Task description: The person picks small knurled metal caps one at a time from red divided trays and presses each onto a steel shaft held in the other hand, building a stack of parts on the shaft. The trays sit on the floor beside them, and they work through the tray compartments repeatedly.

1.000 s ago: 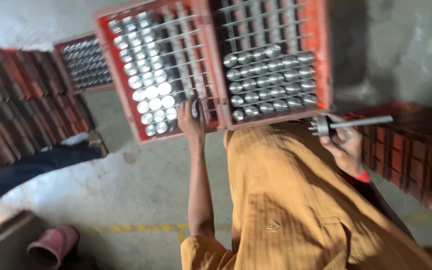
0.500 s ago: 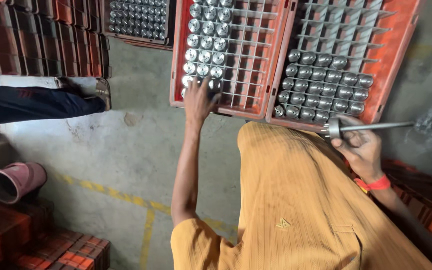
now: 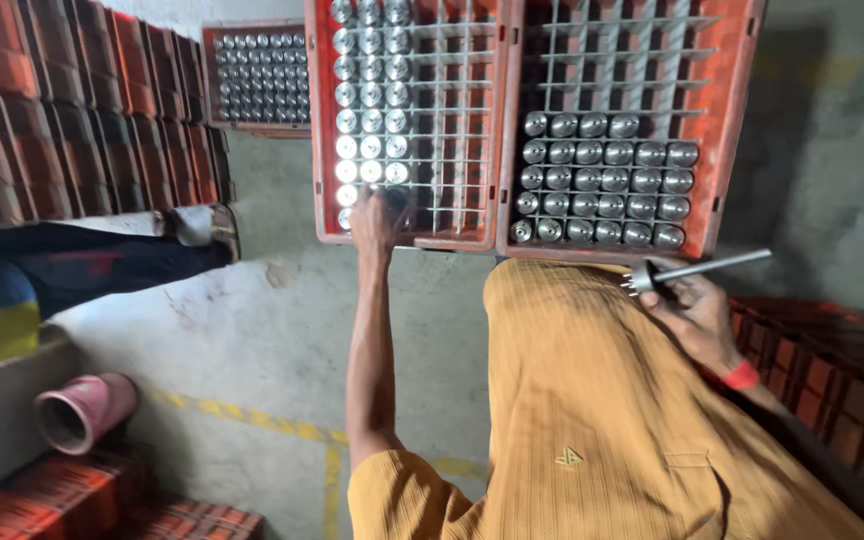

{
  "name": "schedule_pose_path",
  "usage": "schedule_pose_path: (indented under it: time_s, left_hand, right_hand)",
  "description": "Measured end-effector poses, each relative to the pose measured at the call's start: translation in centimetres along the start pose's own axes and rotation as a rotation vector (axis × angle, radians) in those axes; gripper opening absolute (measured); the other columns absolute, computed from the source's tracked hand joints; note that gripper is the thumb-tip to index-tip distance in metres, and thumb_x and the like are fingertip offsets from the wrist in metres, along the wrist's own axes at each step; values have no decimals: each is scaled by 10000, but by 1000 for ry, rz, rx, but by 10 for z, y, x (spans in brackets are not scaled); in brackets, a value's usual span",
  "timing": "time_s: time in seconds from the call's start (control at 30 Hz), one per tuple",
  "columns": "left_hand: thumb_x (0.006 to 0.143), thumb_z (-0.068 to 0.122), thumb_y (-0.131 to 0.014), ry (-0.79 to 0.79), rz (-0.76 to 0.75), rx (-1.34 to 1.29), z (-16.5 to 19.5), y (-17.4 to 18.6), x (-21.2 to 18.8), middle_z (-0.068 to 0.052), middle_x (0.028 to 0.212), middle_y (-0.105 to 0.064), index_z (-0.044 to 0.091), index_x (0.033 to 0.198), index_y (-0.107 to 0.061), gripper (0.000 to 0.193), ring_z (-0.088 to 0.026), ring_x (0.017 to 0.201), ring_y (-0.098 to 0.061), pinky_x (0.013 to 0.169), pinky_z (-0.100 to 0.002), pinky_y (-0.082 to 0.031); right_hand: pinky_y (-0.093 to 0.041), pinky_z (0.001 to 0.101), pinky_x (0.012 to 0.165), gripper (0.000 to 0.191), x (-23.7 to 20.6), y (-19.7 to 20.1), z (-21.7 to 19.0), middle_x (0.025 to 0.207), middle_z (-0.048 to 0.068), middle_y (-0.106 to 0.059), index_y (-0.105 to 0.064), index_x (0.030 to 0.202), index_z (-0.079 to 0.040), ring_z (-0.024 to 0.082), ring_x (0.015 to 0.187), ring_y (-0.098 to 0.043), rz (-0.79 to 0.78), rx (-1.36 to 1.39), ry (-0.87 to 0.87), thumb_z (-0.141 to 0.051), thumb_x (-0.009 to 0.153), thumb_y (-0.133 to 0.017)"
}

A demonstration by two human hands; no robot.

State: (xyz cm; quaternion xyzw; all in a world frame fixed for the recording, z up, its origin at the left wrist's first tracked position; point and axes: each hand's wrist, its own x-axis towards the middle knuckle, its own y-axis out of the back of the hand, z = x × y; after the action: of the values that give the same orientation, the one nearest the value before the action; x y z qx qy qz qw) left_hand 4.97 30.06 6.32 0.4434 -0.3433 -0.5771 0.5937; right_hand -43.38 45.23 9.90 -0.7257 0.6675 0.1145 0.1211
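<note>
Two red plastic crates with grid cells lie side by side on the concrete floor. The left crate (image 3: 452, 235) has shiny metal cylinders (image 3: 372, 120) filling its left columns. The right crate (image 3: 727, 130) has several rows of duller cylinders (image 3: 602, 180) at its near end. My left hand (image 3: 377, 218) reaches into the near left corner of the left crate, fingers down on the cells; what they grip is hidden. My right hand (image 3: 690, 312) is off the crates, beside my orange shirt, closed on a metal rod (image 3: 712, 267) with a toothed head.
A third crate of cylinders (image 3: 257, 75) lies farther back on the left. Stacked red crates (image 3: 72, 110) line the left side, and more (image 3: 832, 390) stand at the right. Another person's dark-trousered leg (image 3: 92, 260) stretches across the left. A pink pot (image 3: 82, 412) lies near yellow floor lines.
The view has swung and steadied over the crates. My left hand stays at the near left corner of the left crate. My right hand still holds the rod.
</note>
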Motion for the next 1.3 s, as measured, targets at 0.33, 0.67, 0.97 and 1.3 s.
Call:
schedule_pose_path:
  time_s: [0.33,0.67,0.97,1.3]
  left_hand:
    - [847,356,-826,173,260,-1443,59,34,-17,-57,1015,-692,99,1090,-683,381,-216,937,-658,871,-376,-514]
    - [798,85,-776,-194,-332,-761,306,-118,-103,-121,876,-745,20,1048,-704,268,-206,757,-685,699,-377,-556]
    - [689,93,-860,-455,-609,-562,396,-69,-111,-162,975,-768,32,1051,-740,386,-301,835,-756,779,-404,-582]
    - [694,29,-850,-565,-942,-815,360,-83,-125,-137,1118,-786,79,1139,-778,454,-250,1001,-774,920,-369,-610]
  right_hand:
    - [-494,274,952,545,-12,68,4,1226,75,-691,-625,1444,-8,127,1097,-622,214,-76,-56,-205,957,-770]
    - [-530,280,959,565,-3,76,-61,1213,77,-723,-636,1360,-14,129,1080,-654,190,-116,95,-207,861,-818]
    - [-444,423,1160,658,-30,102,-90,1415,68,-619,-586,1394,-65,253,1349,-566,230,-378,305,-418,873,-780]
    - [-227,592,1131,876,-35,105,-114,1550,57,-427,-631,1355,-221,332,1483,-277,-3,-774,581,-777,682,-703]
